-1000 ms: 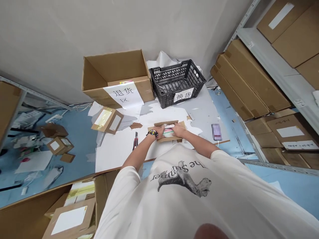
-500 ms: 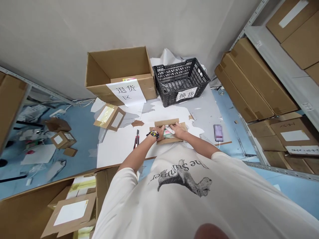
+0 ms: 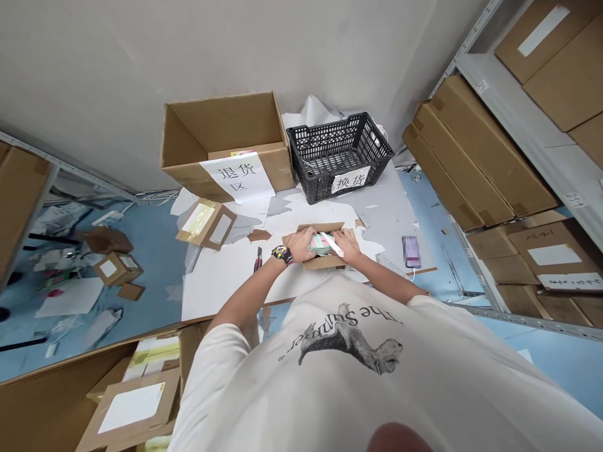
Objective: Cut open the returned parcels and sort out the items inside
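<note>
An open small cardboard box [image 3: 325,262] sits on the table in front of me, its flaps spread. Between my hands, a green and pink packet [image 3: 320,242] shows in its opening. My left hand [image 3: 300,245], a watch at the wrist, has its fingers curled over the packet's left end. My right hand [image 3: 347,245] is closed at the other side, against a white strip-like piece [image 3: 332,243] that slants over the packet's right end. Whether that piece is paper or a tube I cannot tell. Left of the hands lies a box cutter [image 3: 258,258].
Behind stand a large open carton [image 3: 226,135] and a black plastic crate [image 3: 342,157], both with paper signs. A taped box [image 3: 206,225] is at the left, a phone [image 3: 411,252] on a cable at the right. Shelves hold cartons [image 3: 490,163]; another open carton [image 3: 132,402] is at lower left.
The green and pink packet shows more plainly and looks higher in the small box. My left hand has shifted onto its end. The white piece now slants further down and right.
</note>
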Tool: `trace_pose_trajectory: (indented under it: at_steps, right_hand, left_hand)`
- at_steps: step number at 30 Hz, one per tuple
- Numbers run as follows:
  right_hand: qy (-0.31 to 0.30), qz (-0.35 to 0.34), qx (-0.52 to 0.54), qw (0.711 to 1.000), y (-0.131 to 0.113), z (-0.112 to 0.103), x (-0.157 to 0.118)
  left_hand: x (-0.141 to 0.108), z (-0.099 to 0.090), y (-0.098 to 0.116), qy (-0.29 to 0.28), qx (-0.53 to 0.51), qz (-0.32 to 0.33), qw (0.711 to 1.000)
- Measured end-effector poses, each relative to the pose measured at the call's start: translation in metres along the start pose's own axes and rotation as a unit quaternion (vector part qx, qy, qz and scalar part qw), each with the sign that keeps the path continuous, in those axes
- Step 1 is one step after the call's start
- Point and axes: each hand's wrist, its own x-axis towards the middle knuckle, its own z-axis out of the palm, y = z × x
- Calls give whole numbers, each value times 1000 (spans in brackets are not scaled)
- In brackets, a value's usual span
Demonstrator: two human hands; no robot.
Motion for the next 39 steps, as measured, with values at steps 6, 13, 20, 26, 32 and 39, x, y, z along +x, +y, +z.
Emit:
trace_pose_trajectory:
  at_steps: [6,13,20,26,32,39]
  right_hand:
    - [22,135,59,989,8,-6,7]
    - [41,202,80,975,3,-7,32]
    - [-14,114,83,990,-14,-2,54]
    - [112,82,141,980,-1,3,25]
    - [105,88,196,971,-20,18,40]
    - [172,61,289,940,-51,-7,74]
  left_hand:
    - [-7,-29,-10,126,-80,-56,987]
    - [-33,-39,-63,225,-266,-136,927]
    - [-92,-20,-93,267,-472,-191,818]
    - [-132,9,-85,303,-658,-217,655]
    - [-122,32,-39,290,-763,-182,549]
    - [-92,50,16,184,-746,-104,631]
